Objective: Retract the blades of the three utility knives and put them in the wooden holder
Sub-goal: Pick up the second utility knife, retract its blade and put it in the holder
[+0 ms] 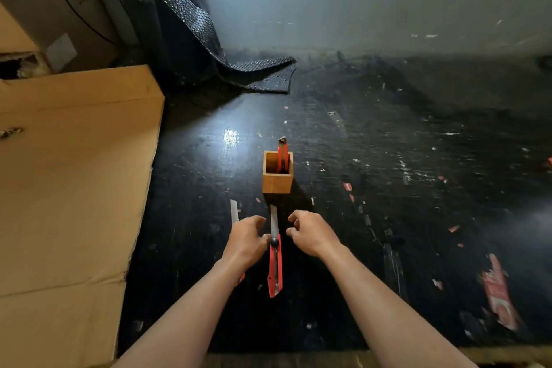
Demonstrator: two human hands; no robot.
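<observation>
We see the red utility knife [275, 263] lying on the table [388, 218], blade out, between our hands: left hand [246, 240] fingers touching its knob, right hand [310, 234] curled loosely, empty, just beside.

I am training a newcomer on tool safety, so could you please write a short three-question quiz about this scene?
1. True or false: the wooden holder already has one knife in it.
2. How many knives lie on the table with blades out? A) none B) one C) two
3. The left hand touches the middle knife near its black ____.

Key: 1 true. 2 C: the middle knife, plus the left knife, mostly hidden under the left hand. 3 knob; the right hand hovers beside the blade, holding nothing.
</observation>
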